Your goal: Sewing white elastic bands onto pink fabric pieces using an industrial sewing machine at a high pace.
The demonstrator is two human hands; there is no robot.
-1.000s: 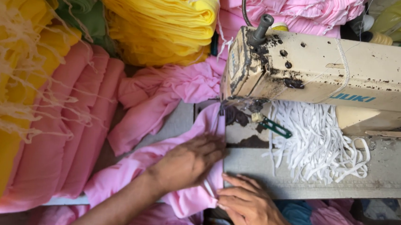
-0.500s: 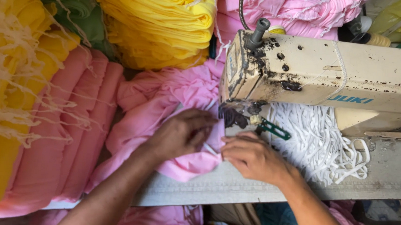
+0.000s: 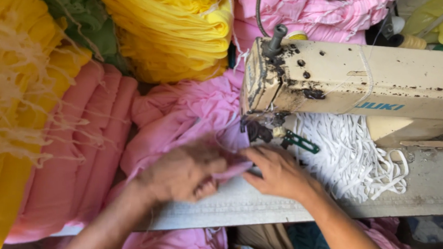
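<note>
The pink fabric (image 3: 201,118) lies on the sewing table (image 3: 257,206), fed in from the left, with its near edge drawn up to the needle area under the head of the cream-coloured sewing machine (image 3: 357,81). The left hand (image 3: 185,171) rests on top of this fabric just left of the needle area, fingers curled and pressing the cloth down; motion blur obscures the fingertips, so whether they pinch a fold cannot be told. The right hand (image 3: 277,171) lies flat beside it, fingers together and extended toward the fabric edge, touching the cloth in front of the presser foot. The two hands are nearly touching. Directly behind the right hand a green metal fitting (image 3: 300,142) projects from the machine head. To its right a loose heap of white cord (image 3: 347,158) covers the machine bed. Left of the work, a stack of folded salmon-pink cloth (image 3: 84,152) sits beside yellow cloth with frayed threads (image 3: 13,91). Behind lie a bundle of yellow fabric (image 3: 171,26), a green piece (image 3: 79,13) and further pink material (image 3: 310,14).
</note>
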